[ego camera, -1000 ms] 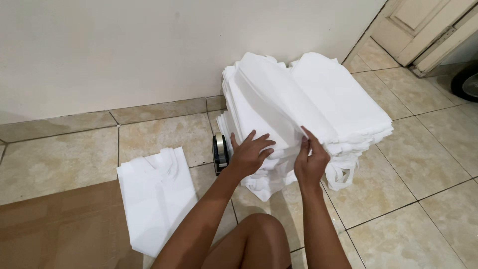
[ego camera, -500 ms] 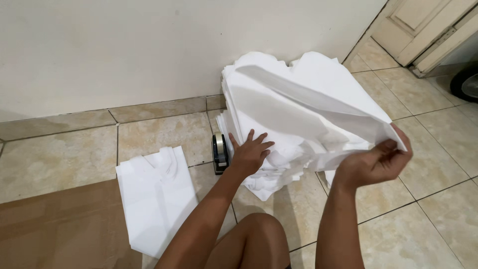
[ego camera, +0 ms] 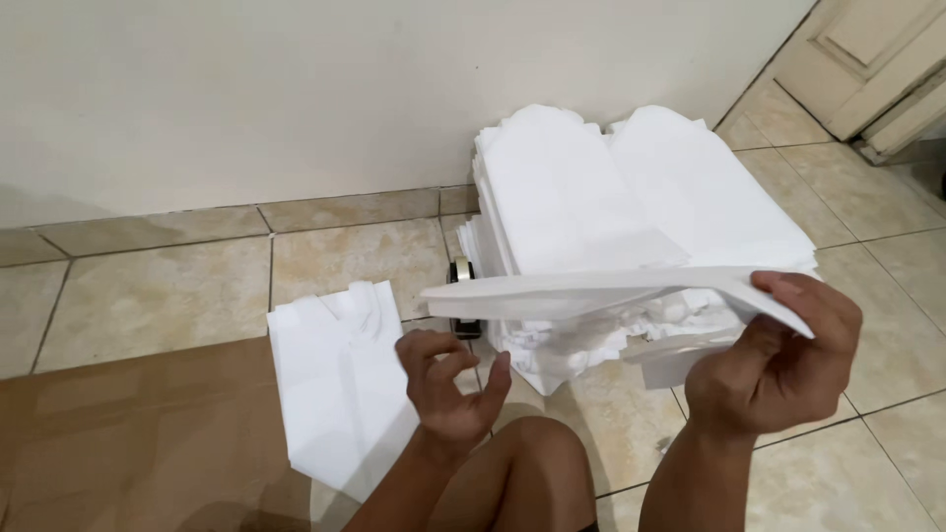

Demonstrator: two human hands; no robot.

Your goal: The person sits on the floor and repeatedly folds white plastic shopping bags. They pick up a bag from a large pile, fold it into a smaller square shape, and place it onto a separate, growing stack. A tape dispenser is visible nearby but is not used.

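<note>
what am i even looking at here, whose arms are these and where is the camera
The camera sits on a person's head and looks down, so the two bare arms coming up from the bottom edge are that person's own. There is no machine here. The person seems to sit on a tiled floor by a pale wall, with one knee showing between the arms.

The right hand pinches one flat white bag by its end and holds it in the air. The left hand is open, fingers spread, touching nothing.

Behind the lifted bag is a tall stack of white bags. A single white bag lies flat to the left, partly on brown cardboard. A small tape dispenser, as it seems, stands beside the stack.
</note>
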